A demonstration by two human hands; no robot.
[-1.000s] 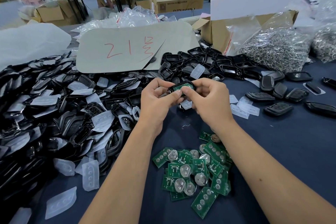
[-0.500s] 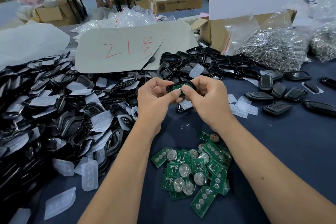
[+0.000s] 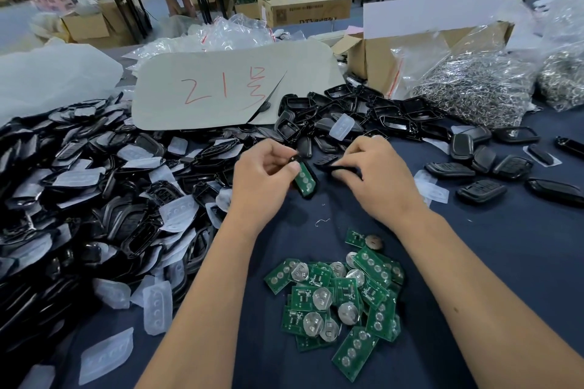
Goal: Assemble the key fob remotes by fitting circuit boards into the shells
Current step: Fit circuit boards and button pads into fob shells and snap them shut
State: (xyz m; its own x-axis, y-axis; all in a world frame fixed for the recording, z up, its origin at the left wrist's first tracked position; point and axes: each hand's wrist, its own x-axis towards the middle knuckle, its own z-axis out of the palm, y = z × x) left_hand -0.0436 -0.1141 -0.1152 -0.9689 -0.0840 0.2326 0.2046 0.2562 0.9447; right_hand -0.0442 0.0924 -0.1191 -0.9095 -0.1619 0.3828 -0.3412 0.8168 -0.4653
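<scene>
My left hand (image 3: 262, 177) pinches a black shell half (image 3: 306, 178) by its top end, with a green circuit board seated inside it, face up. My right hand (image 3: 376, 174) grips a second black shell piece (image 3: 336, 167) just to the right, low over the table. The two pieces are apart. A heap of loose green circuit boards (image 3: 341, 297) with round battery clips lies on the dark blue table (image 3: 505, 262) below my hands.
A big pile of black shells and clear rubber button pads (image 3: 94, 199) fills the left. More empty shells (image 3: 363, 114) lie behind my hands. Closed fobs (image 3: 480, 191) sit at the right. A grey card (image 3: 227, 88), a cardboard box (image 3: 379, 57) and bags of metal rings (image 3: 480, 85) stand at the back.
My hands have come apart. The left keeps the shell with the board, now tilted downward, and the right has moved right and taken hold of another black shell piece.
</scene>
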